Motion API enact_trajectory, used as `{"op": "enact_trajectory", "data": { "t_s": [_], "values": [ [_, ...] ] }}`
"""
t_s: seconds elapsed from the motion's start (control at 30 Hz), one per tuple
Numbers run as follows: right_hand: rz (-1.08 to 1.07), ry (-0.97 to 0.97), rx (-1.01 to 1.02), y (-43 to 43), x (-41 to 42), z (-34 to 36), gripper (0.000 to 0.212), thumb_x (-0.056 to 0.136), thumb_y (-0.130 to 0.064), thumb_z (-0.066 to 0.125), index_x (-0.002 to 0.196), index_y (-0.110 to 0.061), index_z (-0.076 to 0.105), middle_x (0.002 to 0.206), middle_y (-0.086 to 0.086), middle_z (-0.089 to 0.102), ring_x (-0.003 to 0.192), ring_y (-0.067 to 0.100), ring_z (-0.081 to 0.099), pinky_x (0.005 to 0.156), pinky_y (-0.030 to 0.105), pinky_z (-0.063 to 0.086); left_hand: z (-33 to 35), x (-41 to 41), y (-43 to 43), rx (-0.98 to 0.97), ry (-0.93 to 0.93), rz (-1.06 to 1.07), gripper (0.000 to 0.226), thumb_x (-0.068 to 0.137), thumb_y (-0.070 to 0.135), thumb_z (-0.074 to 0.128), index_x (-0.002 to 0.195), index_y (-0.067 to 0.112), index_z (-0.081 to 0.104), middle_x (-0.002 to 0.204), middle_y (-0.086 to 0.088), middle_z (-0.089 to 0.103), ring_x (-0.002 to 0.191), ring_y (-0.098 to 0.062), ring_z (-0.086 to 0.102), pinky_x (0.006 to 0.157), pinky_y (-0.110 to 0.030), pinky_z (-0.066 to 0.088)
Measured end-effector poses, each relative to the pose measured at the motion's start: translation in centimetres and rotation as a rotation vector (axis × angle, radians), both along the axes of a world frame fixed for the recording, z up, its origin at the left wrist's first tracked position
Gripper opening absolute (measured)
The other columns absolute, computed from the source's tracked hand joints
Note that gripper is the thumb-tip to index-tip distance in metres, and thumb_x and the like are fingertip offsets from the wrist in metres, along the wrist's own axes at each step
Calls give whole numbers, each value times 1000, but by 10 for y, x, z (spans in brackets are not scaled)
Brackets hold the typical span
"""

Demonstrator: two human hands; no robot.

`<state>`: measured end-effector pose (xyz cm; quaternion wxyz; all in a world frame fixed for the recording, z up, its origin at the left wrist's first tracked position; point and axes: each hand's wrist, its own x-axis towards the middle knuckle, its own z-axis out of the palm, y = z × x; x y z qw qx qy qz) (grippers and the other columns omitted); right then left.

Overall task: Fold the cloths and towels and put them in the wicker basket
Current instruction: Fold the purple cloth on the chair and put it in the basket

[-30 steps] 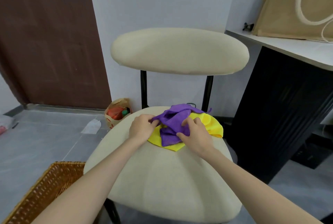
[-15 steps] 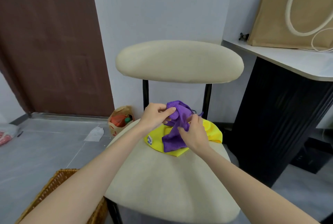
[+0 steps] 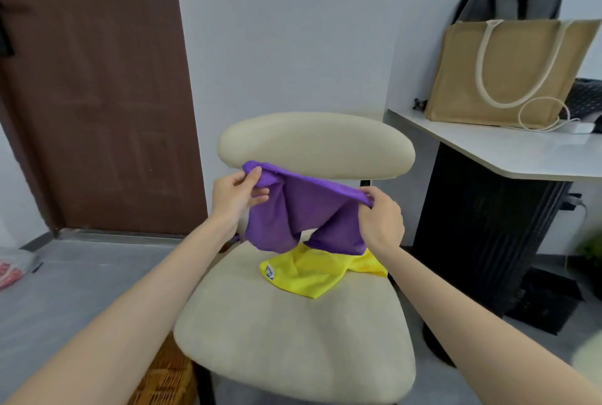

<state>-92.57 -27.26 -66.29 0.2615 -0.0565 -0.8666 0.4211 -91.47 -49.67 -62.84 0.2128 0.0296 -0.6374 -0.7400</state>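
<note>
Above the chair seat (image 3: 293, 333), left hand (image 3: 236, 197) and right hand (image 3: 381, 220) each pinch the purple cloth (image 3: 299, 212), stretched between them.

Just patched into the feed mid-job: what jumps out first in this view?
The purple cloth stands out, held up in front of the chair's backrest, with the left hand and right hand each pinching an upper corner. Under it a yellow cloth lies crumpled on the cream chair seat. A corner of the wicker basket shows on the floor, lower left of the seat.

Small white-blue label (image 3: 270, 272) on yellow cloth (image 3: 309, 274); print too blurred to read
</note>
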Motion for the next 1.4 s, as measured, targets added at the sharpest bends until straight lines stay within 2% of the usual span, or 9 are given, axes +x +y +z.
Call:
{"op": "enact_trajectory", "data": {
  "t_s": [0.37,0.5,0.63,0.73,0.87,0.97,1.13,1.27,1.4],
  "values": [
    [-19,231,-298,10,57,57,18,87,-20,52,100,-27,63,92,-6,67,89,19,60,74,29,44,25,61,-22,39,70,147,17,95,19,56,96,5,65,77,-4,64,60,-9,65,60,-22,58],
    [6,71,-133,18,68,58,19,83,-23,57,101,-26,64,92,-8,60,84,16,53,72,27,41,23,71,-28,-212,40,381,31,91,17,53,61,11,49,73,2,43,59,-8,43,58,-25,37],
    [21,-159,-182,24,69,42,24,85,-30,52,105,-16,53,101,2,60,88,24,58,75,34,46,8,74,-41,-153,-59,309,14,83,21,50,72,16,58,73,5,52,67,-9,42,60,-23,30],
    [31,-274,-254,28,69,28,27,89,-27,47,108,-9,41,109,9,55,92,27,54,77,34,45,-7,74,-48,-112,-153,240,29,86,25,54,62,17,42,63,-1,34,60,-13,30,55,-28,22],
    [10,-363,-375,32,67,12,40,91,-21,46,124,-1,33,123,17,51,109,33,54,93,43,48,-22,73,-50,-80,-289,100,25,88,38,63,77,15,65,78,-1,58,70,-14,51,69,-31,43],
    [-1,-367,-381,35,63,2,33,87,-12,48,117,-6,37,119,17,51,107,34,54,94,49,49,-37,70,-51,-353,-221,174,11,88,19,65,94,14,72,101,-5,66,94,-17,59,90,-33,46],
    [249,-366,-351,22,62,-2,34,83,-9,43,109,-31,48,109,10,60,92,31,65,78,52,57,-45,67,-34,-599,-85,212,23,83,9,65,103,21,70,110,0,66,101,-18,58,93,-31,45],
    [524,-444,-336,1,77,7,28,89,-3,40,97,-18,62,84,6,60,61,19,64,58,36,60,-54,60,-13,-592,-37,129,22,88,10,62,102,25,70,110,3,66,89,-14,58,81,-22,47],
    [699,-526,-317,-8,78,2,31,93,-13,38,92,-12,70,89,6,66,75,22,71,65,33,59,-66,55,1,-541,-9,59,23,92,8,57,101,23,71,108,6,68,100,-9,58,81,-10,39]
  ]
}}
